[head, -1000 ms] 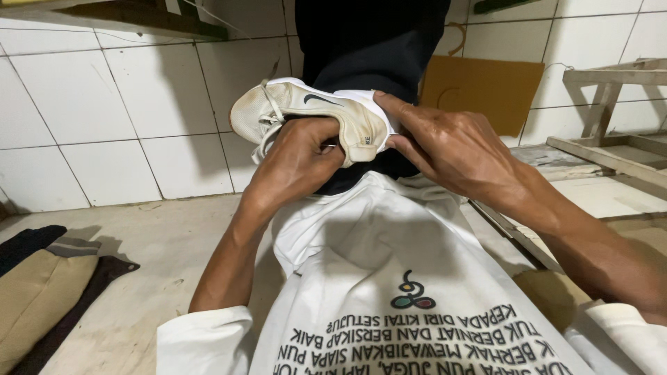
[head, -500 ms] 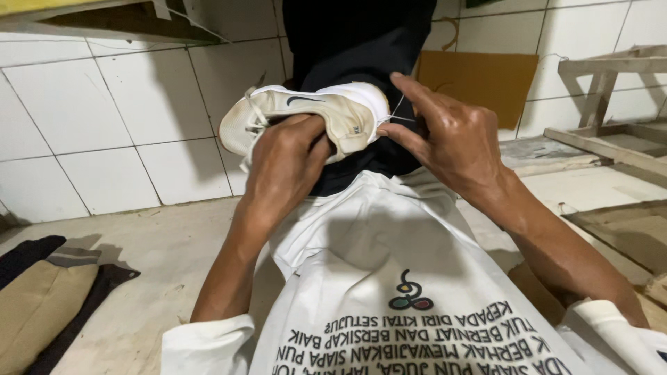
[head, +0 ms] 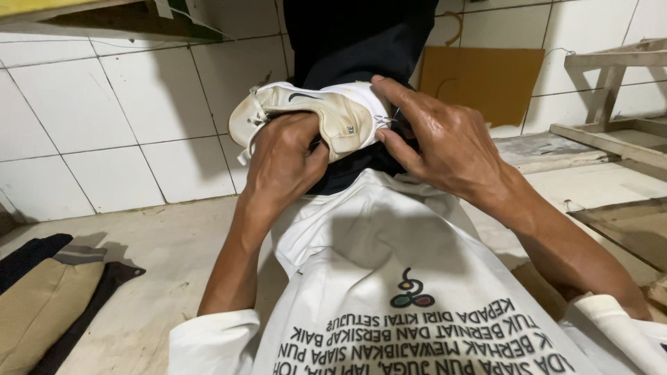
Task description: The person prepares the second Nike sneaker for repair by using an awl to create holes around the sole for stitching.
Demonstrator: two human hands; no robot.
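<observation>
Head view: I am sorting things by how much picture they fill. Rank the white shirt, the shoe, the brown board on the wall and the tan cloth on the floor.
1. White shirt, though nearest the camera.
2. Brown board and tan cloth: look alike, left unranked.
3. Shoe, partly covered by hands.

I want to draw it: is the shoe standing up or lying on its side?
On its side. The white shoe lies sideways in the air, its side facing the camera, gripped by the left hand and right hand.

The shoe lies between the left hand and right hand, above the lap.
</observation>
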